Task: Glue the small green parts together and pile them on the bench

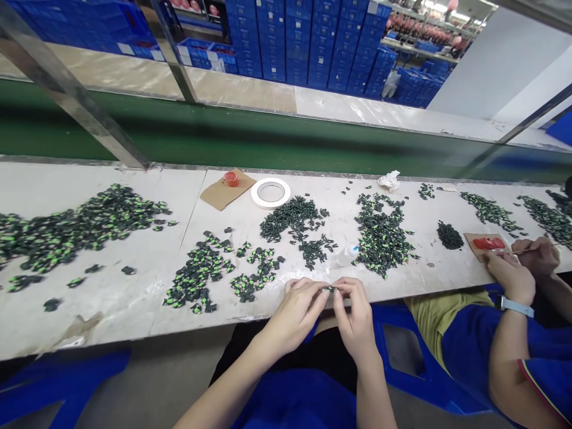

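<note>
small dark green-marked part (330, 289) | pinched between fingertips of both hands | over table's near edge

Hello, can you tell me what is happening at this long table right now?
A person seated at the long white worktable pinches one small dark green-marked part between the left hand and the right hand, just above the table's near edge. Piles of the same small black and green parts lie spread in front, beside a white roll of tape and a small clear bottle. To the right, a co-worker's hands work with a thin stick over red paint on a brown card.
</note>
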`<move>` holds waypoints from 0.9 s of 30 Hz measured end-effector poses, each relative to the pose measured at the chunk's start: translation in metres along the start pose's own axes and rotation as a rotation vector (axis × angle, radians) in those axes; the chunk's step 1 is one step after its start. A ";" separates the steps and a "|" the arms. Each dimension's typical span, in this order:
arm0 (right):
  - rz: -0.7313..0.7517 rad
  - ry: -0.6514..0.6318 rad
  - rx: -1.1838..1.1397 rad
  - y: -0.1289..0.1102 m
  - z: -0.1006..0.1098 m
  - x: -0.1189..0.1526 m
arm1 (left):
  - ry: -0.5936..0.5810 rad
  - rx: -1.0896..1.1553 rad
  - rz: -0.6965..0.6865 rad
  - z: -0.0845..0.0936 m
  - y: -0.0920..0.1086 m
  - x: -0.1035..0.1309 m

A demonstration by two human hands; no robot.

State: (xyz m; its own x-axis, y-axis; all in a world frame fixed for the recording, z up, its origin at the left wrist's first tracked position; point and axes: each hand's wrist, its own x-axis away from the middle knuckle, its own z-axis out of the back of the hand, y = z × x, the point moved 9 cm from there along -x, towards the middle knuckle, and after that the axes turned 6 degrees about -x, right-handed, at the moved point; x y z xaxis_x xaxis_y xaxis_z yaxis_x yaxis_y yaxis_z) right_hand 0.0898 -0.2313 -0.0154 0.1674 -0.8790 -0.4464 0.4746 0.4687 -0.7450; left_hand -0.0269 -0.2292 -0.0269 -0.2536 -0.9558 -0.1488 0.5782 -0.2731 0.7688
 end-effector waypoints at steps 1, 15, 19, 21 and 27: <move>-0.023 0.027 0.014 0.009 0.007 0.000 | 0.025 -0.049 0.006 0.004 -0.004 0.000; -0.115 0.182 0.348 0.072 0.030 -0.029 | 0.356 -0.610 0.017 0.046 -0.061 -0.015; -0.055 0.220 0.354 0.066 0.014 -0.032 | 0.306 -0.576 -0.031 0.041 -0.058 -0.017; -0.028 0.241 0.335 0.063 0.012 -0.035 | 0.292 -0.539 -0.056 0.038 -0.054 -0.017; -0.171 0.124 0.044 0.065 0.009 -0.030 | 0.189 -0.444 -0.124 0.010 -0.044 -0.016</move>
State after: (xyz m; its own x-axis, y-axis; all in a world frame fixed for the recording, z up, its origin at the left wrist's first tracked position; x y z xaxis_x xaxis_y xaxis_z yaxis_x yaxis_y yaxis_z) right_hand 0.1239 -0.1748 -0.0459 -0.0252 -0.9266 -0.3752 0.5246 0.3072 -0.7940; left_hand -0.0559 -0.2008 -0.0524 -0.2200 -0.9048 -0.3647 0.8371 -0.3671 0.4056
